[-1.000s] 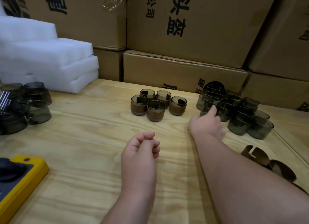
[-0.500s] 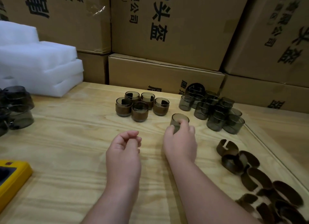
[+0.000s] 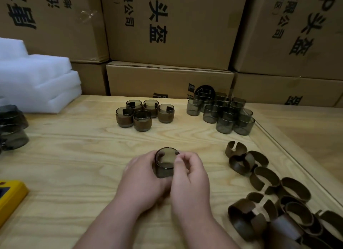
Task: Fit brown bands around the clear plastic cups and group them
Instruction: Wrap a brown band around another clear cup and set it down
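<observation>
Between both hands, low center of the worktop [image 3: 74,155], sits one bare cup [image 3: 165,162]: smoky clear plastic, short, round, open rim up and tilted slightly toward the camera, no band on it. Left hand [image 3: 143,180] wraps its left side, fingers curled round the wall. Right hand [image 3: 191,176] grips the right side, thumb and fingers [image 3: 179,162] pinching at the rim.

Beyond the fingers: five banded cups [image 3: 143,114] in a tight group, each with a brown band around the lower wall. Beyond and right of the fingers: a cluster of unbanded cups [image 3: 222,113], touching each other. Right of the fingers and nearer: a loose pile of brown bands [image 3: 269,193], open C-shaped strips, overlapping. Far left of the fingers: more dark cups [image 3: 13,126], white foam sheets [image 3: 37,81], a yellow device [image 3: 11,194] at the edge. Cardboard boxes [image 3: 167,29] stacked behind.

Versus half a second ago: the right hand alone held the cup further out, the left hand hung loosely curled and held nothing; now the cup is closer in and both hands hold it. A second ago the right hand was reaching into the unbanded cluster.
</observation>
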`<state>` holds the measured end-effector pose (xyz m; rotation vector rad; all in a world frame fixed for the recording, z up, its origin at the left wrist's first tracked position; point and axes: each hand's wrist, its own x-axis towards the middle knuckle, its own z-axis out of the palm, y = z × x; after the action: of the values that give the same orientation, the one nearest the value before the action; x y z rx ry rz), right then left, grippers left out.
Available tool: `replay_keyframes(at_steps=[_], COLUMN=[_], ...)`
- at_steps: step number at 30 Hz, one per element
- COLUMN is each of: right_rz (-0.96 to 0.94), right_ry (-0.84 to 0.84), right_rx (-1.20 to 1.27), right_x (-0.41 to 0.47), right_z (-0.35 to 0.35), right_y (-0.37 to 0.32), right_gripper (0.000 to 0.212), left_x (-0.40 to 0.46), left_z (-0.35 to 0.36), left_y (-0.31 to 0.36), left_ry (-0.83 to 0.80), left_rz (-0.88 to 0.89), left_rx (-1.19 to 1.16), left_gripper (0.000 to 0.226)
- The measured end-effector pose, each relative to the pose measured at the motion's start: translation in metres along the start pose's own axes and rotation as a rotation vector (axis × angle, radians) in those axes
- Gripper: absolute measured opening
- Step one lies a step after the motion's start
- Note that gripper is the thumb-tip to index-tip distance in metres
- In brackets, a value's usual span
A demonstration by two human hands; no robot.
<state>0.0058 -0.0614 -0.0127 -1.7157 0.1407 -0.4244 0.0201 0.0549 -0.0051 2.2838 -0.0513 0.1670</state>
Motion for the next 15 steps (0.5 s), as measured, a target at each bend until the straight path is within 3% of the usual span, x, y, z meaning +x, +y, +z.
replay_keyframes(at_steps=[1, 7, 10, 15], right_rz=[0.018, 0.020, 0.016, 0.059], right_ry=[-0.016, -0.224, -0.288, -0.265], right_rx=[0.059, 0.160, 0.201, 0.296], right_x=[0.000, 0.018, 0.018, 0.018], right_z=[0.000, 0.008, 0.011, 0.005], right_y=[0.000, -0.002, 0.000, 0.001], right_gripper=[0.015, 0.037, 0.052, 0.051], left_x=[-0.002, -0.002, -0.001, 0.002], left_z=[0.000, -0.004, -0.003, -0.002], left_y=[0.000, 0.003, 0.001, -0.005], left_ry=[0.009, 0.106, 0.156, 0.195], left_rz=[0.008, 0.043, 0.056, 0.096], left_rx=[-0.078, -0.427, -0.463, -0.513], left_gripper=[0.056, 0.051, 0.051, 0.065])
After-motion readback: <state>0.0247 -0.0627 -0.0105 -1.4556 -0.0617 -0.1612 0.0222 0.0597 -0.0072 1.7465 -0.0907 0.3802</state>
